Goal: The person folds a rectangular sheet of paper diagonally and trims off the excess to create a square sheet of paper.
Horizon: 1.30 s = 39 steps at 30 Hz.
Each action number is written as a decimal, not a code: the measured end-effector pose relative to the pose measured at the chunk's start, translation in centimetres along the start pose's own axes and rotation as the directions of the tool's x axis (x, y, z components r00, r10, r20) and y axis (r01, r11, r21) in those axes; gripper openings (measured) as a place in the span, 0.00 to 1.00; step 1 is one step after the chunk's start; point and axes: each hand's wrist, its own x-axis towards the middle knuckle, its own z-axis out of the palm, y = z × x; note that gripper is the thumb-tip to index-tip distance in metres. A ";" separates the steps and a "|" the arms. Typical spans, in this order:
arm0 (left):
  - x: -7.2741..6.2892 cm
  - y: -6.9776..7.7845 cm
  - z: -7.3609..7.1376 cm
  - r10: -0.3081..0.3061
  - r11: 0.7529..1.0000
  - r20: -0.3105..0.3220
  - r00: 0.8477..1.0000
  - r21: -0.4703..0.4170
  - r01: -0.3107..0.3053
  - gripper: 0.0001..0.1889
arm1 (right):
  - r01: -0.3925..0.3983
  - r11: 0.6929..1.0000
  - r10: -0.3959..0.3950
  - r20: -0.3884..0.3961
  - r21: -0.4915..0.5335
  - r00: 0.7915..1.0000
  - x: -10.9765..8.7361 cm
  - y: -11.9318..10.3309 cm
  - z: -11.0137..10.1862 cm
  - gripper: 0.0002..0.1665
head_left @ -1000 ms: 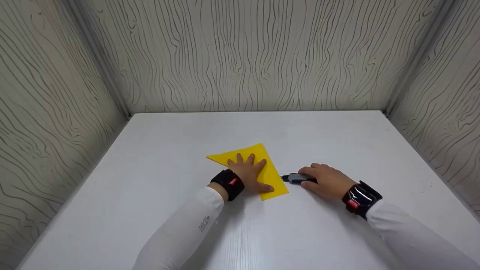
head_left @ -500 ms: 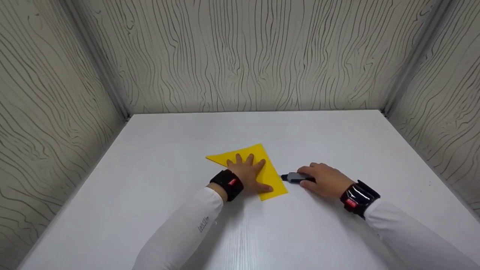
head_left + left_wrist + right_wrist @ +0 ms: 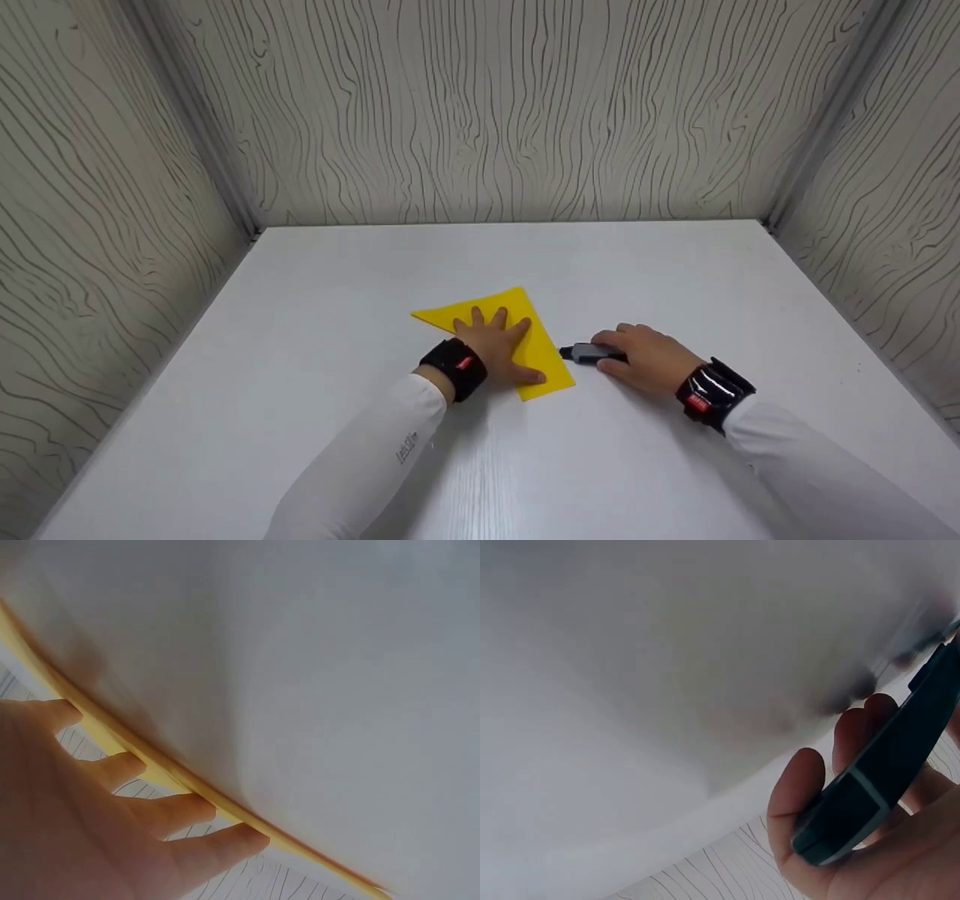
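A yellow piece of paper (image 3: 536,352), apparently folded, lies on the white table with a pointed corner to the left. My left hand (image 3: 491,349) rests on it, palm down with spread fingers. In the left wrist view, the fingertips (image 3: 251,838) touch the paper (image 3: 161,769), whose edge looks layered. My right hand (image 3: 652,360) grips a grey and black utility knife (image 3: 592,353); its tip is at the paper's right edge. Fingers curl round the knife's dark handle (image 3: 877,765) in the right wrist view. Whether the tip touches or enters the paper is too small to tell.
The white table (image 3: 360,465) extends on all sides of the paper. A wood-patterned wall (image 3: 480,112) stands along its far edge, and similar panels (image 3: 97,187) rise at the left and right.
My right hand has shifted slightly left with the utility knife, closer to the paper's right edge. The left hand and the paper stay in place.
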 end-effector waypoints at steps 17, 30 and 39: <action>-0.6 0.3 -0.3 -0.001 1.000 -0.001 1.000 -0.007 0.001 0.53 | 0.004 1.000 -0.004 -0.015 -0.012 1.000 0.4 0.7 0.4 0.24; -0.7 0.3 -0.4 -0.003 1.000 -0.005 1.000 0.016 0.003 0.53 | -0.009 1.000 0.008 -0.009 -0.007 1.000 0.9 0.8 0.5 0.25; -0.2 0.2 -0.2 -0.003 0.999 0.008 1.000 0.043 0.003 0.54 | 0.013 1.000 -0.013 -0.022 -0.002 1.000 0.9 0.6 0.4 0.24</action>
